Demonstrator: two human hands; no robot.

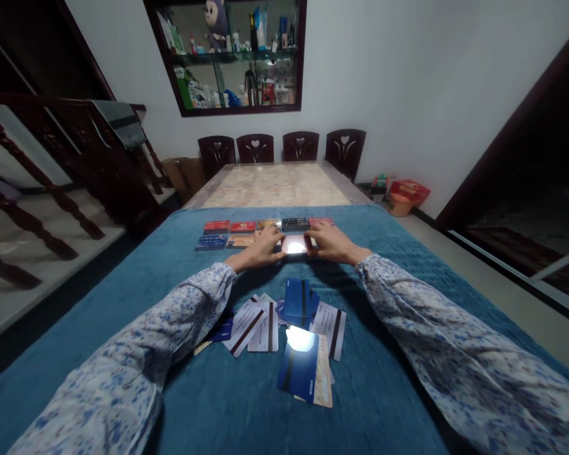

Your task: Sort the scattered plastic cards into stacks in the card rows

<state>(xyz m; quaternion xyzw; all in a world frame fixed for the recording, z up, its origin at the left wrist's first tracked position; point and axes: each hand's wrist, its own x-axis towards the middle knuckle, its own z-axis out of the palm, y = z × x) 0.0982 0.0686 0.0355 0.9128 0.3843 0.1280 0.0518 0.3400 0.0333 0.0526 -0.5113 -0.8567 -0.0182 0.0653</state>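
A shiny stack of cards (pixel 295 245) catches the light between my two hands. My left hand (pixel 262 248) grips its left end with the fingers closed. On its right end, my right hand (pixel 330 242) presses with thumb and fingers. Behind and to the left stand neat card stacks: two red ones (pixel 217 226) (pixel 243 227), a blue one (pixel 211 241), an orange-tan one (pixel 240 241) and a black one (pixel 294 224). Nearer to me lie loose cards, among them white cards with dark stripes (pixel 264 330) and blue cards (pixel 298 300). A blue card (pixel 298 365) overlaps a beige one (pixel 323 373).
A blue cloth (pixel 208 404) covers the near part of the table, and the stone-patterned tabletop (pixel 279 183) shows beyond it. Several dark wooden chairs (pixel 301 146) stand at the far end. A wooden railing (pixel 52 170) runs along the left.
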